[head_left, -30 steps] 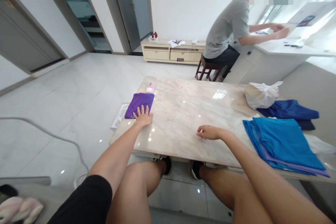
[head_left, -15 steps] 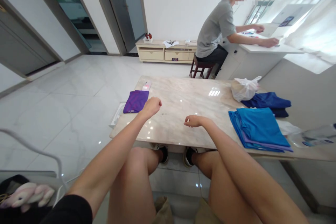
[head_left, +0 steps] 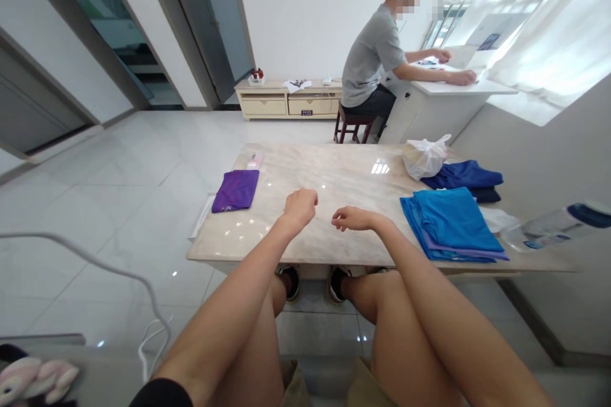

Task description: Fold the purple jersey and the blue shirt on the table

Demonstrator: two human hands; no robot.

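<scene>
Reaching out over the tabletop (head_left: 334, 203), we see both of our arms stretched forward from above our knees.

Left hand: our left hand (head_left: 300, 206) is curled into a loose fist above the middle of the marble, knuckles forward, wrist a little raised; its grip is clenched on nothing we can see.

Right hand: our right hand (head_left: 351, 219) lies low over the marble just beside the left one, palm down, fingers loosely bent and pointing left; its grip is released and empty. Whether it touches the surface we cannot tell.

Purple cloth: the folded purple cloth (head_left: 235, 191) lies flat near the left edge, well apart from our left fist.

Blue stack: the stack of blue cloths (head_left: 451, 224) lies at the right, with a purple layer showing along its lower edge, clear of our right hand.

Beyond the stack: a dark blue garment (head_left: 465, 175) and a white plastic bag (head_left: 422, 156) lie touching it at the far right.

Bottle: a clear plastic bottle (head_left: 554, 227) lies on its side at the right end.

Other person: a person in a grey shirt (head_left: 370, 57) sits on a stool at a white desk, both hands on it.
</scene>
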